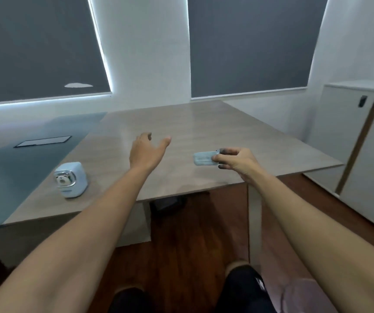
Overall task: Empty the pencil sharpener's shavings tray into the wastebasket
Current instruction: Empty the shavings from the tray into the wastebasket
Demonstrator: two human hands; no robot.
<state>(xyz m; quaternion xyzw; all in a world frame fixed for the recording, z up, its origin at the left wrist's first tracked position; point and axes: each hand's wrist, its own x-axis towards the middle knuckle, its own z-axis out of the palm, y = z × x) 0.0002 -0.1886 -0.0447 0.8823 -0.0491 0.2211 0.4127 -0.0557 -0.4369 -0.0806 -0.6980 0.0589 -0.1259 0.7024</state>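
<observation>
The right hand (233, 160) grips the shavings tray (204, 158), a small pale blue-grey drawer, pinched at its right end between thumb and fingertips. The fingertips (224, 151) look darkened, probably with graphite, though the blur makes this hard to judge. The tray is held roughly level above the tabletop (204, 123), well to the right of the pencil sharpener (71, 182); whether it carries any shavings cannot be made out.

The left hand (146, 152) is open and empty, palm down with fingers loosely spread and thumb out, raised over the tabletop between the pencil sharpener and the tray, touching neither.

The pencil sharpener is a light blue cube with rounded corners and a round bear-like face on its front. It stands upright near the tabletop's front edge, close to where the wood-tone surface meets a grey-blue section. A rectangular cable hatch (42, 141) sits in that grey-blue section, behind and to the left of the sharpener.

At the lower right corner, far right of the sharpener and down at floor level, a pale translucent form (305, 294) shows, possibly a wastebasket liner.
</observation>
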